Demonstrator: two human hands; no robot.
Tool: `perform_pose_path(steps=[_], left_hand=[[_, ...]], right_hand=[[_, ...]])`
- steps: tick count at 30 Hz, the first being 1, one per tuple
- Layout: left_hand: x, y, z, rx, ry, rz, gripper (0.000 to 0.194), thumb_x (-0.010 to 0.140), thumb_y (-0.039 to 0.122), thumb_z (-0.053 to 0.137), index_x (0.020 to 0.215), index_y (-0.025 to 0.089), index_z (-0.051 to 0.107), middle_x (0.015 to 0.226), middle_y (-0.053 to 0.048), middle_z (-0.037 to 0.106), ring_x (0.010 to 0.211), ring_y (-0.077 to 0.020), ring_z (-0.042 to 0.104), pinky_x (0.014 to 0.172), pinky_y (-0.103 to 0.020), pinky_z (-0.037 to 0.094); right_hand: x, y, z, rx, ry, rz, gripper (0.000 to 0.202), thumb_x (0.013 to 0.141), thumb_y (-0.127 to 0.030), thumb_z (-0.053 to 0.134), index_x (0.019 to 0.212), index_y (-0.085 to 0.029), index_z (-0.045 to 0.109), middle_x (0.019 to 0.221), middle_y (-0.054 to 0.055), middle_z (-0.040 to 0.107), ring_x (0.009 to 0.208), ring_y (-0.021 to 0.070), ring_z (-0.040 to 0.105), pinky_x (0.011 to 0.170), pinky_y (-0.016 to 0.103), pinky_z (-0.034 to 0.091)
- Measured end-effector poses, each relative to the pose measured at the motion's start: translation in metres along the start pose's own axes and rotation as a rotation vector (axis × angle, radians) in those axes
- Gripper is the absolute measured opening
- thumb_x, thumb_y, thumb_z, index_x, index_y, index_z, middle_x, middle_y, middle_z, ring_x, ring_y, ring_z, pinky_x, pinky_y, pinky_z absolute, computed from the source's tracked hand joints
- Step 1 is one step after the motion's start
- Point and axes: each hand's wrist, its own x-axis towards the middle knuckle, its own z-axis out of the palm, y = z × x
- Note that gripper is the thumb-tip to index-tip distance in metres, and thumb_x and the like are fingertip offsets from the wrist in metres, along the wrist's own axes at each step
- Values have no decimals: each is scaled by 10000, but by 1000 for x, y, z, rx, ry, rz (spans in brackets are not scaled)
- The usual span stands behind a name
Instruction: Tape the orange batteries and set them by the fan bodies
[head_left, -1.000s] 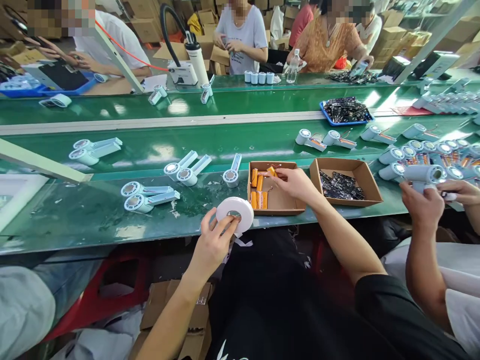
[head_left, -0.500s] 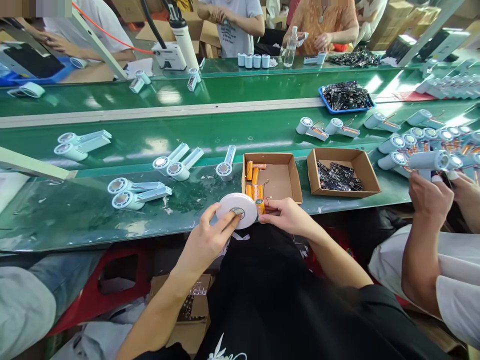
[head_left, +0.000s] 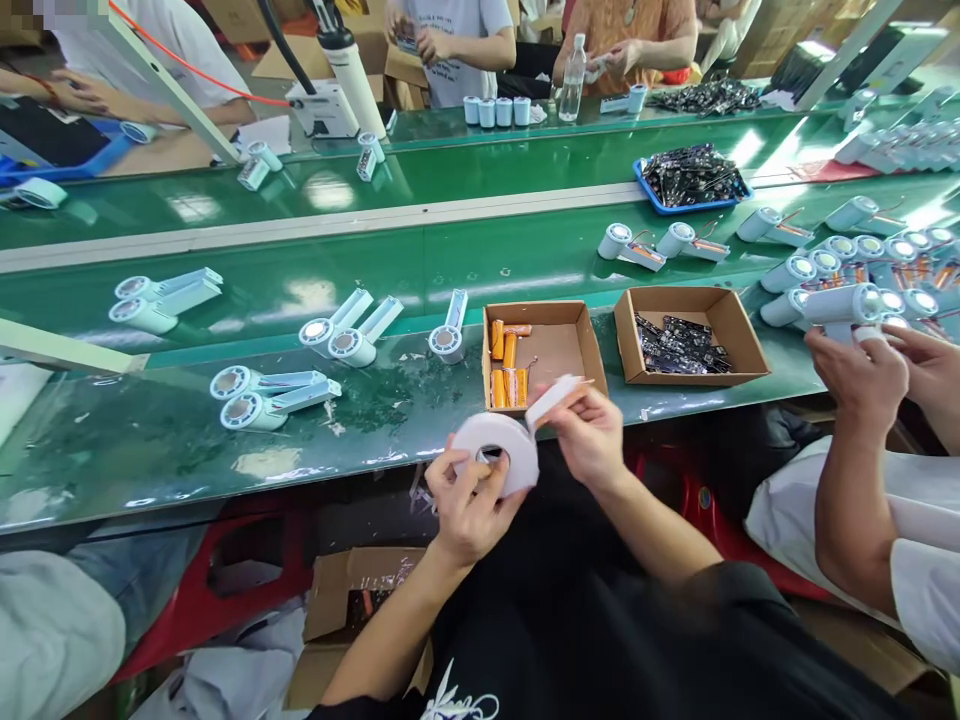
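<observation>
My left hand (head_left: 476, 500) grips a roll of white adhesive tape (head_left: 517, 440), with fingers through its core, just off the table's front edge. A white strip of tape (head_left: 553, 402) runs up from the roll to my right hand (head_left: 592, 435). Those right fingers are closed on an orange battery cell, mostly hidden behind the strip and the fingers. Right behind both hands stands an open cardboard box (head_left: 566, 345) with several orange battery cells (head_left: 510, 350) along its left side.
Another cardboard box (head_left: 739, 330) holds black circuit boards (head_left: 679, 345). Light-blue handheld housings (head_left: 448, 340) lie on the green table (head_left: 150, 440) to the left. At the right, a co-worker's hands (head_left: 862, 380) hold a similar housing. A blue tray (head_left: 694, 208) of boards sits farther back.
My right hand has lifted and moved right, drawing the white strip away from the roll. The orange cell it held is now mostly covered. The roll has shifted slightly right and toward me.
</observation>
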Motion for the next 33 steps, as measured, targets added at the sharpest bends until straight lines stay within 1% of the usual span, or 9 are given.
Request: perform_pose_path(steps=[4, 8, 11, 14, 17, 21, 24, 27, 33], left_hand=[[-29, -62, -29, 81, -186, 19, 392, 836, 232, 831, 1211, 192, 725, 910, -91, 699, 1160, -338, 540, 1102, -622, 478], [-12, -139, -41, 133, -248, -87, 357, 938, 366, 705, 1250, 193, 710, 1086, -122, 735, 1211, -347, 572, 1055, -541, 511], [48, -151, -17, 180, -208, -138, 363, 989, 388, 594, 1276, 196, 706, 1156, -128, 737, 1204, -313, 613, 1076, -473, 506], [125, -146, 23, 332, -615, -197, 552, 942, 522, 597, 1391, 205, 649, 1346, -187, 671, 1246, -383, 617, 1034, -513, 522], [189, -160, 61, 389, -1070, -230, 487, 869, 527, 645, 1162, 156, 758, 1154, -234, 732, 1048, -412, 703, 907, -514, 560], [245, -198, 103, 329, -1161, -150, 215, 684, 303, 778, 859, 178, 784, 961, -185, 760, 1013, -366, 708, 924, -437, 544], [273, -219, 136, 248, -1109, -57, 208, 628, 188, 757, 834, 191, 783, 1103, -166, 760, 1137, -336, 659, 995, -390, 509], [287, -234, 162, 127, -1061, -2, 147, 677, 203, 730, 810, 223, 788, 1157, -104, 764, 1185, -272, 635, 1026, -314, 483], [281, -259, 184, -66, -992, -55, 273, 891, 345, 610, 1062, 281, 813, 1223, -11, 768, 1104, -202, 674, 931, -252, 489]], right_hand=[[49, -61, -51, -12, 234, -394, 419, 818, -532, 823, 1137, -294, 692, 1250, 31, 750, 1117, 193, 740, 883, 316, 649], [51, -68, -71, -21, 145, -322, 548, 795, -451, 871, 1271, -362, 614, 1145, 2, 775, 1000, 177, 780, 798, 285, 657], [37, -48, -63, -65, 84, -238, 594, 781, -437, 889, 1274, -371, 565, 1063, 9, 798, 937, 214, 806, 793, 353, 676], [29, -38, -63, -97, 65, -238, 600, 774, -435, 895, 1255, -365, 544, 1015, 7, 808, 976, 250, 809, 814, 418, 688], [28, -47, -79, -112, 56, -249, 517, 785, -375, 895, 1190, -353, 574, 948, -10, 809, 972, 261, 811, 812, 450, 696], [46, -71, -96, -149, 50, -237, 432, 810, -329, 877, 1145, -353, 605, 1043, 27, 818, 896, 259, 818, 757, 440, 699], [89, -82, -77, -208, -3, -302, 484, 745, -327, 919, 1131, -328, 626, 1095, 40, 811, 952, 262, 810, 769, 422, 691], [152, -76, -38, -352, -146, -323, 497, 767, -363, 885, 1189, -281, 636, 1007, 39, 814, 972, 249, 799, 834, 420, 669], [265, -16, 25, -885, -478, -253, 388, 882, -359, 726, 1230, -204, 648, 874, 3, 805, 804, 173, 748, 849, 325, 575]])
